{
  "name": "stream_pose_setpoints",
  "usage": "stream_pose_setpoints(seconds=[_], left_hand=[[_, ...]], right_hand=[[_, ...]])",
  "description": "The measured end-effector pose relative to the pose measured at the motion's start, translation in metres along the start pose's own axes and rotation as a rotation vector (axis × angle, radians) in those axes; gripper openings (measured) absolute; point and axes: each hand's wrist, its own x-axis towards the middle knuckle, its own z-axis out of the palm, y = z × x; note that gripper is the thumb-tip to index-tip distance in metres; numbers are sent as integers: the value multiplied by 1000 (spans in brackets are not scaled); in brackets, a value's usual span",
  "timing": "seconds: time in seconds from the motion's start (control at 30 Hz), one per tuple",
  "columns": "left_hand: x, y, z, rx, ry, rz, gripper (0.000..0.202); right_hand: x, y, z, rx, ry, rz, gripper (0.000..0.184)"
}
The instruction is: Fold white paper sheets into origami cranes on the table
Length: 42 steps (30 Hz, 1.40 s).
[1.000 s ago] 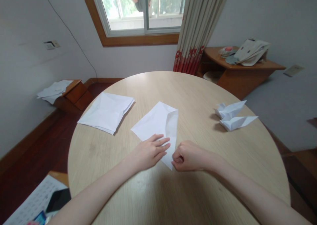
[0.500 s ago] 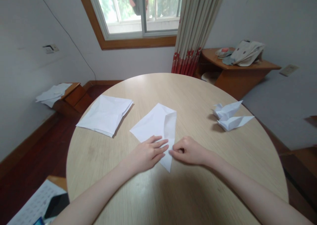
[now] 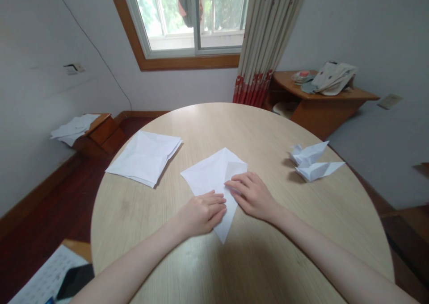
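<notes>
Folded paper sheet (image 3: 205, 175): state its location.

It lies near the middle of the round table (image 3: 214, 125), its narrow point directed at the near edge. A folded flap (image 3: 237, 165) runs along the sheet's right side.

Specify the finger state of each hand.

Left hand (image 3: 203, 212): fingers extended, close together, resting flat on the lower part of the sheet. Right hand (image 3: 253, 194): fingers gently bent and slightly apart, laid over the flap side of the sheet. The position of the right thumb is unclear. The fingertips of both hands point toward each other, near the sheet's centre line.

List the items toward the table edges.

Stack of white paper (image 3: 144, 157): at the left edge, layers slightly misaligned. Two origami birds (image 3: 317, 172): close together near the right edge, pointed ends directed at that edge.

Identify the items beyond the edges.

Near-left edge: a black phone (image 3: 75, 281) on a printed sheet (image 3: 43, 277). Far-right edge: a wooden desk (image 3: 363, 93) carrying a fabric bag (image 3: 337, 77). Far edge: a curtain (image 3: 264, 45) beside a window (image 3: 221, 9).
</notes>
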Motion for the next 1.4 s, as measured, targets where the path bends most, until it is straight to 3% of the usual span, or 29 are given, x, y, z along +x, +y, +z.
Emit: stream_pose_setpoints(seconds=[0.2,0.5,0.67,0.87,1.03,1.23,1.33,1.4], left_hand=[[4,0,-2,-46,95,-38,28],[3,0,-7,-49,15,-149,21],[3,0,-10,-50,-26,-177,21],[4,1,-13,-34,-89,-156,34],[2,0,-11,-26,-166,-119,56],[1,-2,-11,-12,-251,-81,89],[0,-1,-11,3,-224,-66,91],[0,0,-8,33,-179,-49,82]], right_hand=[[1,-6,4,-105,24,-93,32],[0,5,-3,-206,70,-77,28],[-1,13,-15,-211,47,-137,17],[3,12,-22,-113,-194,-226,24],[-3,13,-15,-22,-177,-188,25],[-8,22,-8,97,-168,-35,24],[-8,24,-7,138,-161,6,22],[-9,24,-7,150,-159,21,21]])
